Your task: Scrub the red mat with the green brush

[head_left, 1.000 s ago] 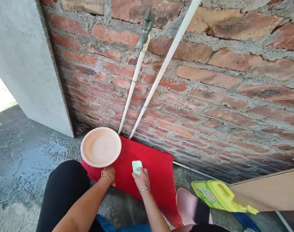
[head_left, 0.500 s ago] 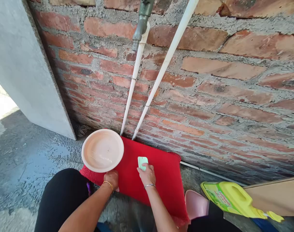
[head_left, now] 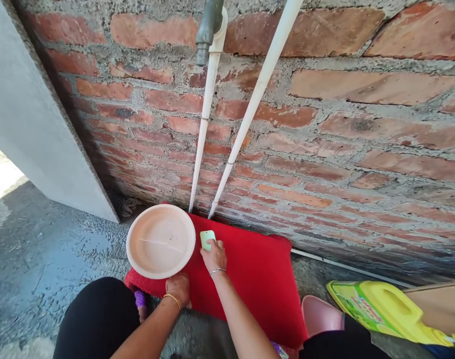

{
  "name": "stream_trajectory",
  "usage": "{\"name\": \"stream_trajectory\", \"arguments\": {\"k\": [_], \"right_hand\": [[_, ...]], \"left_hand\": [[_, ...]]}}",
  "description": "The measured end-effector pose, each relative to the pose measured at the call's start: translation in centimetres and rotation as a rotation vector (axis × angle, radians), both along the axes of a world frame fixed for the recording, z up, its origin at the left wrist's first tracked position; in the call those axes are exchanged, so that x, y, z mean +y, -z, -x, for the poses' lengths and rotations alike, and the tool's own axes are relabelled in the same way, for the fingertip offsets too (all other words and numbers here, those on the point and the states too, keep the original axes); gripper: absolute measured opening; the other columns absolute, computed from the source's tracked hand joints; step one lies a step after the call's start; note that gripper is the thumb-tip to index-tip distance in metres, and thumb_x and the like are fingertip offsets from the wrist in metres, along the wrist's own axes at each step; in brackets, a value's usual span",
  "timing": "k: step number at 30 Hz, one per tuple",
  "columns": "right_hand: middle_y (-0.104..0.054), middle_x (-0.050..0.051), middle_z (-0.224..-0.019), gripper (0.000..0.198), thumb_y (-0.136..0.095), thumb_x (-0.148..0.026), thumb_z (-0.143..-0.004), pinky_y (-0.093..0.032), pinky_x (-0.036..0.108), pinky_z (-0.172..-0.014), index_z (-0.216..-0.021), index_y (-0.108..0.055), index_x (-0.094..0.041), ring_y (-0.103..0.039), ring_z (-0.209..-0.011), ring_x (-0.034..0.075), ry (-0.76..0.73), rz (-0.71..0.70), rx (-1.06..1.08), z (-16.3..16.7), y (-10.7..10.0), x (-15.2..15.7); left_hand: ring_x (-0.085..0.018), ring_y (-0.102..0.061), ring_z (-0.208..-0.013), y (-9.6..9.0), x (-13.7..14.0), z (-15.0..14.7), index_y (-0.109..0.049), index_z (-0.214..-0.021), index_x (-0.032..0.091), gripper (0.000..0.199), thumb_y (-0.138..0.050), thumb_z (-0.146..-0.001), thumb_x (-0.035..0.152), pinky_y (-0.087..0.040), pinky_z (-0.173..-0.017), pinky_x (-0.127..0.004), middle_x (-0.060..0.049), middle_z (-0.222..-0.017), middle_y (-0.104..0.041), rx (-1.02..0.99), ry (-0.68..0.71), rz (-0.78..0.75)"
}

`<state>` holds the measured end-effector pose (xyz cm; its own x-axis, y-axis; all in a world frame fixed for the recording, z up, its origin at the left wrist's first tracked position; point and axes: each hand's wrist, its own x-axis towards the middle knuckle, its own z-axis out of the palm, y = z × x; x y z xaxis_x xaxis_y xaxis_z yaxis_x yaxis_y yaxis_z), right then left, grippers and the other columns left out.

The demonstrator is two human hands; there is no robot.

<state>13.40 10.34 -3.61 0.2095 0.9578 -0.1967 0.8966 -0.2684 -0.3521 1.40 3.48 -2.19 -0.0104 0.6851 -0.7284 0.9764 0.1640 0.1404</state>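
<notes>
My right hand (head_left: pixel 214 255) is closed round a light green scrub brush (head_left: pixel 207 239) with a small hole at its far end; its underside is hidden. The brush is over the red mat (head_left: pixel 245 269), just right of the pale pink basin (head_left: pixel 162 242). A thin layer of clear water seems to lie in the basin, which is at the mat's left end. Below the basin's rim, my left hand (head_left: pixel 178 289) is closed on the near edge of the mat, its fingertips mostly hidden.
A brick wall (head_left: pixel 272 164) with two white pipes (head_left: pixel 249 114) and a grey tap (head_left: pixel 205 37) rises behind the mat. To the right are a pink plastic container (head_left: pixel 320 315) and a yellow detergent jug (head_left: pixel 384 309). A grey slab (head_left: pixel 55 119) leans at the left above wet concrete floor (head_left: pixel 59 254).
My right hand has slid the brush left and away from me across the mat, closer to the basin. My left hand stays at the mat's edge. The view has shifted slightly.
</notes>
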Motion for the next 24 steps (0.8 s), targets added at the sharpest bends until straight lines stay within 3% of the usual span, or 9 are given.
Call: {"name": "stream_trajectory", "arguments": {"k": [6, 12, 15, 21, 24], "right_hand": [[-0.053, 0.005, -0.103, 0.026, -0.062, -0.036, -0.074, -0.039, 0.028, -0.074, -0.098, -0.063, -0.026, -0.055, -0.091, 0.02, -0.186, 0.049, 0.065, 1.2, 0.1, 1.0], [-0.051, 0.005, -0.101, 0.031, -0.061, -0.032, -0.074, -0.039, 0.029, -0.075, -0.104, -0.062, -0.027, -0.055, -0.088, 0.019, 0.088, 0.069, -0.041, -4.7, -0.8, 1.2], [-0.05, 0.005, -0.099, 0.03, -0.06, -0.036, -0.075, -0.04, 0.029, -0.077, -0.104, -0.062, -0.027, -0.054, -0.087, 0.018, 0.129, 0.007, -0.019, -5.3, -1.2, 1.8], [-0.05, 0.006, -0.107, 0.034, -0.062, -0.03, -0.073, -0.038, 0.03, -0.081, -0.107, -0.061, -0.028, -0.053, -0.095, 0.019, -0.11, 0.028, 0.029, -1.5, -0.9, 4.2], [-0.051, 0.007, -0.109, 0.034, -0.061, -0.029, -0.074, -0.037, 0.031, -0.083, -0.107, -0.062, -0.028, -0.052, -0.097, 0.021, -0.187, 0.047, -0.015, -2.0, -0.9, 4.9]], "left_hand": [[-0.032, -0.061, -0.107, 0.3, -0.1, -0.1, -0.063, -0.102, 0.016, 0.067, -0.086, -0.039, 0.015, -0.053, -0.085, -0.042, -0.015, -0.11, -0.067, 0.015, 0.01, -0.016], [-0.03, -0.062, -0.106, -0.2, -0.1, -0.4, -0.062, -0.105, 0.012, 0.069, -0.085, -0.041, 0.012, -0.053, -0.086, -0.039, -0.016, -0.109, -0.067, 0.039, 0.013, 0.006], [-0.03, -0.062, -0.106, -0.1, -0.2, -0.4, -0.063, -0.101, 0.014, 0.066, -0.084, -0.039, 0.009, -0.053, -0.085, -0.038, -0.015, -0.108, -0.067, 0.032, 0.0, 0.01], [-0.028, -0.063, -0.102, 1.0, -0.5, 0.0, -0.063, -0.098, 0.015, 0.062, -0.083, -0.039, 0.013, -0.053, -0.081, -0.034, -0.013, -0.108, -0.067, 0.029, 0.022, -0.057], [-0.028, -0.064, -0.102, 1.1, -0.6, 0.0, -0.062, -0.099, 0.016, 0.062, -0.082, -0.041, 0.014, -0.052, -0.08, -0.033, -0.012, -0.107, -0.067, 0.041, 0.045, -0.059]]}}
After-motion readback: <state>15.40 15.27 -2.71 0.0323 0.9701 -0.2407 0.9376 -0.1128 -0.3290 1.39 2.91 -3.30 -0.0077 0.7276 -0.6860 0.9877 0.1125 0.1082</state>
